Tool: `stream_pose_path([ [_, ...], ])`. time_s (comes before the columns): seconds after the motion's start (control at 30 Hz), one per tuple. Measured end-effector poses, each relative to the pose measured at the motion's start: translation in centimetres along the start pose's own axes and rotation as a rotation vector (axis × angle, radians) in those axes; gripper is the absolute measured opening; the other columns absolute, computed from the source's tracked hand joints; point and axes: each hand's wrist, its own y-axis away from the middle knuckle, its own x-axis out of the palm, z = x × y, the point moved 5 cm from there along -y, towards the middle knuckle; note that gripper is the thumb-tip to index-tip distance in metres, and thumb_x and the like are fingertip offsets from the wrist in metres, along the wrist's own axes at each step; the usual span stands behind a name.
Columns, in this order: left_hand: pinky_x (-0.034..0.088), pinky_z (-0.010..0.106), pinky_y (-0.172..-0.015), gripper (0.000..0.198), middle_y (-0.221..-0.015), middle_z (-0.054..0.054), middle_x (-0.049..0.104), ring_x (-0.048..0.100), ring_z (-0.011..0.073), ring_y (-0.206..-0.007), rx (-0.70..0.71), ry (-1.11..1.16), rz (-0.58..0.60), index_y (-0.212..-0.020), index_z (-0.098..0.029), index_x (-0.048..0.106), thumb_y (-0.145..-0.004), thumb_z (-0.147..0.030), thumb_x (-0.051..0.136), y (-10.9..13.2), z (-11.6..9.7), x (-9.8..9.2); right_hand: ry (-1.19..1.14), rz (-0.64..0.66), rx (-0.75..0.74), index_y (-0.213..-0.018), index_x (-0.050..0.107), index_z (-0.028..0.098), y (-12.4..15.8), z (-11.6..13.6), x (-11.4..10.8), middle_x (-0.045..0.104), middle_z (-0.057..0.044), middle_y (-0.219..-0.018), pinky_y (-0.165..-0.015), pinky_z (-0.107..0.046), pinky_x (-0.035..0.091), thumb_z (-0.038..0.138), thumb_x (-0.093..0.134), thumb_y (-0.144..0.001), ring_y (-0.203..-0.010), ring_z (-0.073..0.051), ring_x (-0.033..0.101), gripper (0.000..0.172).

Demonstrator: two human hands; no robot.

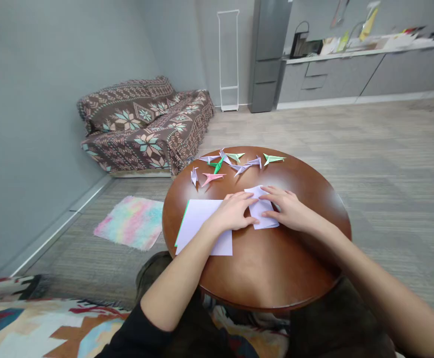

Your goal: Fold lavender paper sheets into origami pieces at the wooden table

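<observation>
A folded sheet of lavender paper (262,208) lies on the brown round table (262,268). My left hand (235,211) rests on its left side, fingers stretched toward the right and thumb apart near the lower edge. From the other side my right hand (287,208) lies over the paper's right part, its fingers spread and touching the surface. Both sets of fingertips hide parts of the folds. Under my left wrist is a stack of square paper sheets (198,223), lavender on top with a green edge showing at the left.
Several folded paper figures stand near the table's far edge, among them a pink one (212,178), a dark green one (217,164) and a pale green one (272,159). Beyond are a covered sofa (146,127), a fluffy rug (131,221) and a grey fridge (271,54).
</observation>
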Motion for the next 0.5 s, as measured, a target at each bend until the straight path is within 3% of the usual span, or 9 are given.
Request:
stream_pose_path([
  [0.13, 0.034, 0.049, -0.122, 0.071, -0.163, 0.012, 0.047, 0.043, 0.0301, -0.151, 0.004, -0.012, 0.025, -0.151, -0.024, 0.053, -0.088, -0.052, 0.072, 0.1, 0.1, -0.2, -0.034, 0.064, -0.059, -0.150, 0.055, 0.022, 0.1, -0.9, 0.9, 0.044, -0.018, -0.164, -0.119, -0.072, 0.025, 0.046, 0.055, -0.100, -0.157, -0.038, 0.030, 0.055],
  [0.3, 0.032, 0.046, -0.125, 0.075, -0.164, 0.011, 0.045, 0.042, 0.0291, -0.152, -0.004, -0.019, 0.039, -0.153, -0.020, 0.050, -0.089, -0.053, 0.071, 0.1, 0.1, -0.2, -0.030, 0.059, -0.059, -0.162, 0.039, 0.021, 0.7, -1.3, 1.9, 0.033, -0.018, -0.169, -0.121, -0.074, 0.017, 0.052, 0.048, -0.103, -0.158, -0.038, 0.026, 0.067],
  [0.5, 0.022, 0.048, -0.129, 0.083, -0.170, 0.013, 0.032, 0.029, 0.0298, -0.159, -0.015, -0.046, 0.101, -0.160, -0.017, 0.039, -0.091, -0.056, 0.065, 0.2, 0.4, 0.4, 0.064, 0.065, -0.077, -0.166, 0.030, 0.021, 1.1, -0.6, 1.9, 0.029, -0.017, -0.170, -0.122, -0.073, 0.018, 0.053, 0.046, -0.104, -0.159, -0.038, 0.025, 0.072],
])
